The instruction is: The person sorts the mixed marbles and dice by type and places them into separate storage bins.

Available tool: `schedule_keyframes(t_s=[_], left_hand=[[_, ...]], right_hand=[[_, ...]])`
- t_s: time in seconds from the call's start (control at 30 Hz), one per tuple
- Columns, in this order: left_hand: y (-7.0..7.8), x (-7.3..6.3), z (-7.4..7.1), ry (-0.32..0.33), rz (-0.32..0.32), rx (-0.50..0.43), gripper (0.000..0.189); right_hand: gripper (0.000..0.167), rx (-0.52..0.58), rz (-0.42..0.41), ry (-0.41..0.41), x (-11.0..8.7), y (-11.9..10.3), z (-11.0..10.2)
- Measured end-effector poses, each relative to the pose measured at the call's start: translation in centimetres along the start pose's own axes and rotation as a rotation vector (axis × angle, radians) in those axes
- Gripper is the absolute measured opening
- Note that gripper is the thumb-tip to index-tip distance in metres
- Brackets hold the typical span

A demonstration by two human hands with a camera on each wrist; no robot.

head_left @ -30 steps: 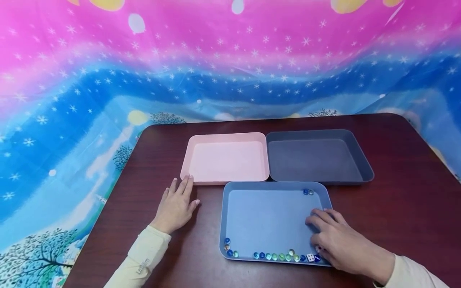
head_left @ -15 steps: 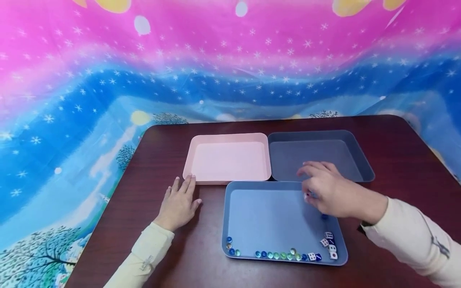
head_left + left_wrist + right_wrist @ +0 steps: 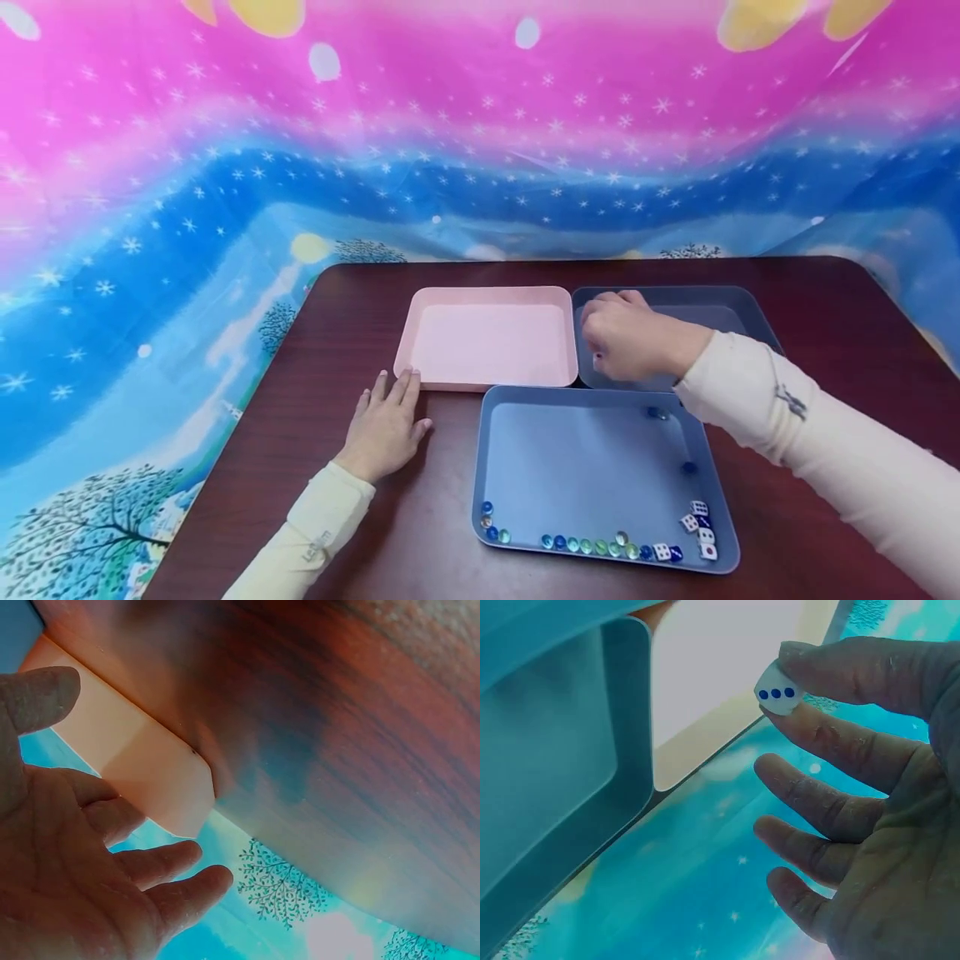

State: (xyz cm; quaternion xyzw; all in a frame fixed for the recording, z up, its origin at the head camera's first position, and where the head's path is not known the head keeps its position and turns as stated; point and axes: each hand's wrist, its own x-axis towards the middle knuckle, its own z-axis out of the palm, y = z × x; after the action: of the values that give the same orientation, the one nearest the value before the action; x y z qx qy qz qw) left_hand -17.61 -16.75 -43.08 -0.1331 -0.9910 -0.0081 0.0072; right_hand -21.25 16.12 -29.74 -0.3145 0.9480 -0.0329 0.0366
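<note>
Between thumb and index finger my right hand [image 3: 630,337] pinches a white die [image 3: 778,691] with blue pips, plain in the right wrist view. That hand is over the left part of the dark grey tray [image 3: 697,300]. My left hand [image 3: 385,429] lies with straight fingers at the near left corner of the pink tray [image 3: 487,342], fingertips at its rim. Nearer to me is the blue tray [image 3: 585,475]. In its near right corner sit several white dice [image 3: 707,536] and blue dice [image 3: 676,553]. Glass marbles [image 3: 601,547] line its near edge.
More marbles [image 3: 491,532] sit in the blue tray's near left corner, and a couple of marbles [image 3: 657,413] by its far right. The trays stand close together on a dark red-brown table [image 3: 360,317]. A patterned cloth [image 3: 480,167] hangs behind.
My right hand has gone from the blue tray's near right corner, up and away, to over the dark grey tray with a white die. The left hand keeps its place at the pink tray.
</note>
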Motion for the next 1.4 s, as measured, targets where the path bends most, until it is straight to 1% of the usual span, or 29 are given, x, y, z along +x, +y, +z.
schedule_keyframes(t_s=[0.1, 0.2, 0.33, 0.47, 0.53, 0.57, 0.63, 0.7, 0.77, 0.93, 1.1, 1.23, 1.4], left_hand=[[0.3, 0.0, 0.1, 0.0, 0.004, 0.001, 0.072], [0.6, 0.0, 0.3, 0.006, 0.007, 0.007, 0.072], [1.0, -0.1, 0.5, 0.013, 0.018, 0.006, 0.072], [1.4, -0.1, 0.5, 0.017, 0.029, 0.01, 0.072], [1.5, -0.1, 0.5, 0.02, 0.03, 0.016, 0.072], [1.6, -0.1, 0.4, 0.021, 0.03, 0.019, 0.072], [1.6, -0.1, 0.4, 0.024, 0.033, 0.023, 0.071], [1.7, -0.1, 0.4, 0.026, 0.035, 0.025, 0.071], [1.7, -0.1, 0.4, 0.023, 0.035, 0.021, 0.071], [1.5, 0.0, -0.1, 0.003, 0.017, 0.011, 0.071], [1.1, 0.0, -0.1, 0.0, 0.009, 0.019, 0.071], [0.7, 0.0, 0.0, 0.005, 0.007, 0.018, 0.071], [0.0, -0.1, -0.1, 0.017, 0.0, 0.014, 0.071]], right_hand=[[0.027, -0.01, 0.011, -0.024, 1.7, -0.2, 0.1], [0.023, 0.007, 0.023, -0.034, 3.3, -0.2, 0.4], [0.02, 0.036, 0.031, -0.021, 5.2, 0.2, 1.2], [0.014, 0.046, 0.05, -0.012, 6.5, 0.6, 2.2], [0.005, 0.052, 0.065, -0.011, 6.8, 0.8, 2.6], [0.003, 0.053, 0.074, -0.011, 6.9, 0.9, 2.8], [0.015, 0.049, 0.096, -0.016, 6.9, 1.1, 3.2], [0.025, 0.047, 0.121, -0.028, 6.7, 1.4, 3.6], [0.028, 0.044, 0.139, -0.034, 6.3, 1.7, 3.9], [0.023, 0.058, 0.154, -0.029, 5.3, 2.4, 4.1], [0.016, 0.058, 0.146, -0.006, 3.9, 2.8, 3.7], [0.013, 0.053, 0.124, 0.043, 1.8, 3.1, 3.5], [0.01, 0.017, 0.098, 0.102, -1.6, 2.9, 3.5]])
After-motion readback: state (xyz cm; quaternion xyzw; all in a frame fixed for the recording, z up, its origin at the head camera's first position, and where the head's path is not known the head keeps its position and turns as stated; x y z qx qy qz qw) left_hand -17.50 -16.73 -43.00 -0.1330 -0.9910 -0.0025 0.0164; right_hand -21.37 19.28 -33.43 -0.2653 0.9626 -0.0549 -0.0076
